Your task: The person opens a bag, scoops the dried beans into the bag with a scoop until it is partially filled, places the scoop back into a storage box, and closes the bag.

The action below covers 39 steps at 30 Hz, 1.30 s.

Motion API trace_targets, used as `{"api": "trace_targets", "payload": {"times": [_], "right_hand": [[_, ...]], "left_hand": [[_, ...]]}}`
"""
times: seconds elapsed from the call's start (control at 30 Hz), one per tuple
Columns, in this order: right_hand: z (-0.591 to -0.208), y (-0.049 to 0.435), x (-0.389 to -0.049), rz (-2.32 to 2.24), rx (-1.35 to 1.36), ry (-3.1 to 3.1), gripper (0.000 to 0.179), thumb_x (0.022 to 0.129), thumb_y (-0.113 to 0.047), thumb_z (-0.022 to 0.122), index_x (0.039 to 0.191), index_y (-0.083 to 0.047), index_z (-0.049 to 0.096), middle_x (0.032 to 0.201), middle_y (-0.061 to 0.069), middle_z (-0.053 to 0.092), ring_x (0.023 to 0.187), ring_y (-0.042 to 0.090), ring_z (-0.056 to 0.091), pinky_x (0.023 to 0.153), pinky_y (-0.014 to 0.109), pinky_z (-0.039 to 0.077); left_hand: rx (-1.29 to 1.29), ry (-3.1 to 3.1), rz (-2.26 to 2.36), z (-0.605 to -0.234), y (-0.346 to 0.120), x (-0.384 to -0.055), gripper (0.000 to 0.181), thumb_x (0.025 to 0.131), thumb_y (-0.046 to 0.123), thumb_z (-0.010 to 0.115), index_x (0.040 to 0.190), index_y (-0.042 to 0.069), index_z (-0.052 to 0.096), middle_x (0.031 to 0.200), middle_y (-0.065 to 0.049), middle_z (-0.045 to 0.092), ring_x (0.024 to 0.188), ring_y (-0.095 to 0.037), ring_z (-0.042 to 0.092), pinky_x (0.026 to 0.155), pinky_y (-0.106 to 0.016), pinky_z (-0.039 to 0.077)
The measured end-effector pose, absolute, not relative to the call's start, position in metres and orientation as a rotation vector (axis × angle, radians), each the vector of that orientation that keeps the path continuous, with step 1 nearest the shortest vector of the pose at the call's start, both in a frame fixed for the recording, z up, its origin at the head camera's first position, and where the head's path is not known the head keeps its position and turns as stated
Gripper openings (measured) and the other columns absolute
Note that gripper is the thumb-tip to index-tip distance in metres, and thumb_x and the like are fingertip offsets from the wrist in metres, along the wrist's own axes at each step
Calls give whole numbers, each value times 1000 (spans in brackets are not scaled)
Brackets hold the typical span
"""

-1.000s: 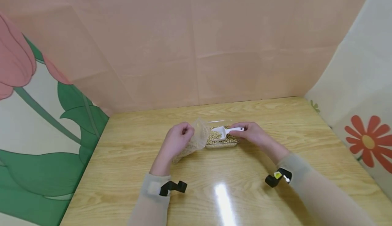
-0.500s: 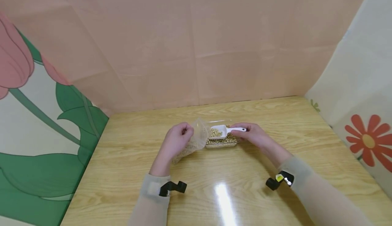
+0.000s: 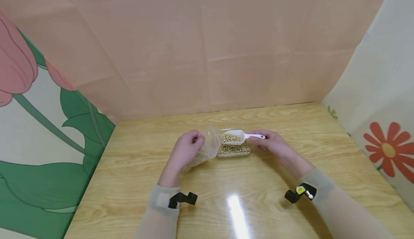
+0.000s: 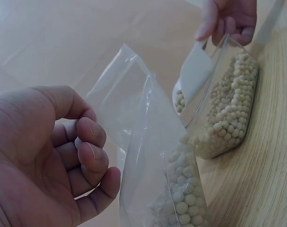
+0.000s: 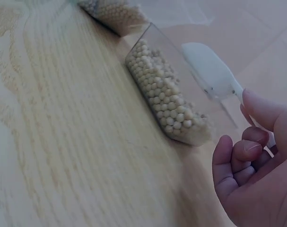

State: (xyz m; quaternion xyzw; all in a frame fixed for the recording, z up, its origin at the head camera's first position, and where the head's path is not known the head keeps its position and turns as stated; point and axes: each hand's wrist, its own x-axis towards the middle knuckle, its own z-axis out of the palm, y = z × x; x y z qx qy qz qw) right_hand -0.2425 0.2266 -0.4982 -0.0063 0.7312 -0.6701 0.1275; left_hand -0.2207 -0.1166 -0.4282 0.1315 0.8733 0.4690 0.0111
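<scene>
My left hand pinches the upper edge of a clear plastic bag, whose lower part holds round pale beans. Just right of the bag stands a clear rectangular container with many of the same beans in it. Above the container my right hand grips the handle of a white scoop. The scoop lies nearly level, loaded with beans, its front end close to the bag's mouth. In the right wrist view the thumb presses on the handle and the other fingers curl beneath.
All of this is on a wood-grain table. A pinkish backdrop rises behind it, with a flower-printed sheet at the right and a tulip-printed one at the left. Each forearm carries a black wrist mount.
The scoop has risen out of the beans in the container and levelled, with beans in it. My right hand has shifted slightly right. The left hand and bag have stayed nearly still.
</scene>
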Motion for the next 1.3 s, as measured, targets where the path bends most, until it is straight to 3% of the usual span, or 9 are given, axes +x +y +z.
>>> {"api": "trace_targets", "payload": {"times": [0.23,0.47,0.7,1.1,1.3], "right_hand": [[-482,233,-240,-2010,-2,2096,45,92,-27,76,128,-3,65,106,-5,66,96,14,59,90,40,53],[-463,235,-238,-2073,-27,2028,34,94,-23,73,124,-6,67,112,-2,65,94,10,62,90,36,53],[-446,228,-238,-2065,-73,2012,35,93,-24,74,123,-6,68,113,1,63,91,12,60,85,31,54],[-434,208,-239,-1917,-181,2163,41,90,-30,77,122,-4,69,114,6,64,104,22,57,88,38,53],[-432,204,-240,-1840,-191,2227,42,88,-34,79,119,-7,71,118,12,64,107,30,57,93,49,50]], "left_hand": [[421,2720,1459,-428,-116,-221,29,102,31,52,85,12,64,66,-1,51,54,-16,44,52,-33,40],[431,2718,1456,-430,-117,-222,28,103,31,52,84,14,64,66,-1,51,53,-16,43,52,-32,40],[421,2723,1450,-430,-116,-223,27,102,32,53,82,17,62,67,-1,51,53,-16,43,53,-33,40],[414,2737,1438,-430,-113,-225,24,101,29,54,81,18,62,67,0,52,56,-15,46,54,-32,40],[414,2735,1439,-430,-111,-226,25,101,30,53,83,17,64,68,0,53,56,-15,46,54,-32,41]]}}
